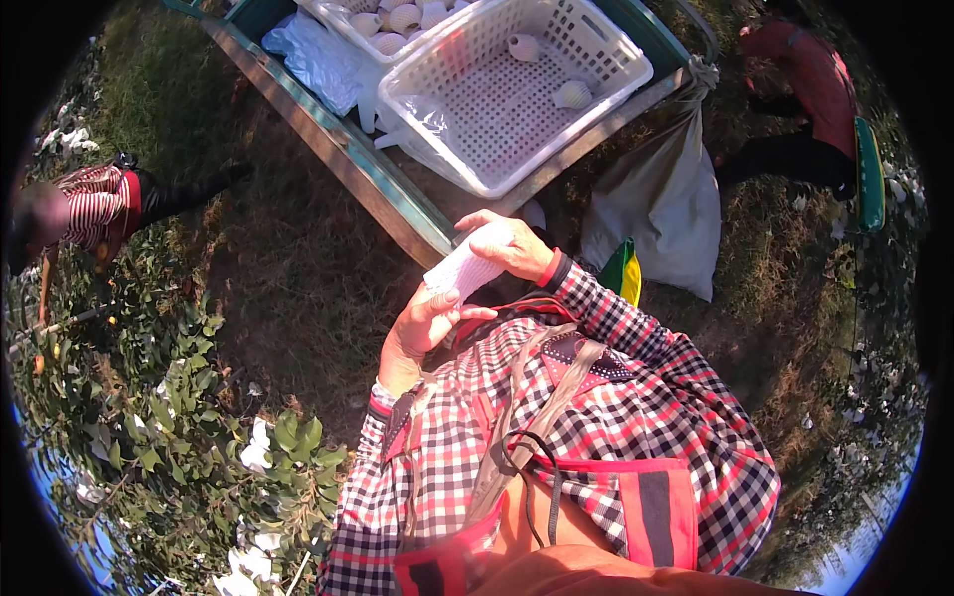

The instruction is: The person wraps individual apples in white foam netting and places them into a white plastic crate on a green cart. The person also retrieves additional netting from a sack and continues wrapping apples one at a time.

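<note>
A white foam net sleeve (463, 270) is held between my hands in front of my chest. My right hand (514, 250) is closed round its upper end, and my left hand (421, 330) grips the lower end with thumb and fingers. Whether a fruit is inside the sleeve is hidden. Just beyond my hands, a white slatted plastic crate (517, 174) rests on a green-sided wooden cart (368, 184). Inside the crate lie two net-wrapped fruits (571, 94). A second white crate (338, 25) at the far side holds several more wrapped fruits (402, 18).
Clear plastic bags (313, 60) lie on the cart's left part. A pale sack (661, 214) hangs from its right corner. One person (94, 204) bends at the left, another (810, 84) at the right. Leafy trees (169, 427) with white wrappings flank the grassy path (288, 328).
</note>
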Demonstrator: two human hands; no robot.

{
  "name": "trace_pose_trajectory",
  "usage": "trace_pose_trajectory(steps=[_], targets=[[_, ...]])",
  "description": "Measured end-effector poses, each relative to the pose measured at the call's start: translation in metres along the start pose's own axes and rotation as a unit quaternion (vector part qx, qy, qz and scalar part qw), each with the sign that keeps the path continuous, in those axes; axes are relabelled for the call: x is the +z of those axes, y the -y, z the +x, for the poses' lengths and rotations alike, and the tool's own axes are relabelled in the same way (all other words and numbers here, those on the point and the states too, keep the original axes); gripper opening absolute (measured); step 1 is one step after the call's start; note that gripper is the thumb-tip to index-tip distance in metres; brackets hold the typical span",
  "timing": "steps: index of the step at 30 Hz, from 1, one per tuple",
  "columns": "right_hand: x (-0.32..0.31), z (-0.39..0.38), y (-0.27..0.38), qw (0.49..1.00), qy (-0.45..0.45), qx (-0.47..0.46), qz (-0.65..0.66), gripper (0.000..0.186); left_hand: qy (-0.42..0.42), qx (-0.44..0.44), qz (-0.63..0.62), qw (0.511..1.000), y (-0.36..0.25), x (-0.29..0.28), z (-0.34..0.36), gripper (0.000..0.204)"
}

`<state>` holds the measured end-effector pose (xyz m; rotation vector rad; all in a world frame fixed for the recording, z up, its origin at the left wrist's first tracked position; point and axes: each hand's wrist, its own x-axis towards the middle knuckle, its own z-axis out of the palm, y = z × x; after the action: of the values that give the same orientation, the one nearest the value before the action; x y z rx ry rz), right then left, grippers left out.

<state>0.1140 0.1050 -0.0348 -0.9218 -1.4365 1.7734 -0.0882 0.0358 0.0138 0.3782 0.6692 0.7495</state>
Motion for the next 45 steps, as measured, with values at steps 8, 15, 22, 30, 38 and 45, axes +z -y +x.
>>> trace_pose_trajectory(steps=[8,15,22,30,38,45], targets=[[-0.022,0.004,0.071,0.955,-0.221,-0.134,-0.145,0.035,-0.157,0.204,-0.065,0.964,0.006,0.007,0.005,0.054],[-0.017,-0.029,0.281,0.831,0.209,-0.51,0.077,0.043,-0.204,0.291,0.048,0.934,0.002,-0.011,-0.005,0.048],[0.008,-0.034,0.31,0.771,0.343,-0.496,0.207,0.006,-0.173,0.299,0.041,0.938,0.009,0.014,0.004,0.05],[0.013,-0.042,0.296,0.741,0.367,-0.496,0.266,0.008,-0.212,0.299,0.036,0.93,0.028,-0.004,-0.019,0.051],[0.008,-0.038,0.299,0.741,0.351,-0.518,0.244,0.029,-0.305,0.429,0.19,0.829,-0.006,-0.026,-0.014,0.052],[-0.018,-0.021,0.284,0.783,0.298,-0.516,0.175,0.037,-0.399,0.404,0.405,0.716,-0.047,-0.046,0.016,0.066]])
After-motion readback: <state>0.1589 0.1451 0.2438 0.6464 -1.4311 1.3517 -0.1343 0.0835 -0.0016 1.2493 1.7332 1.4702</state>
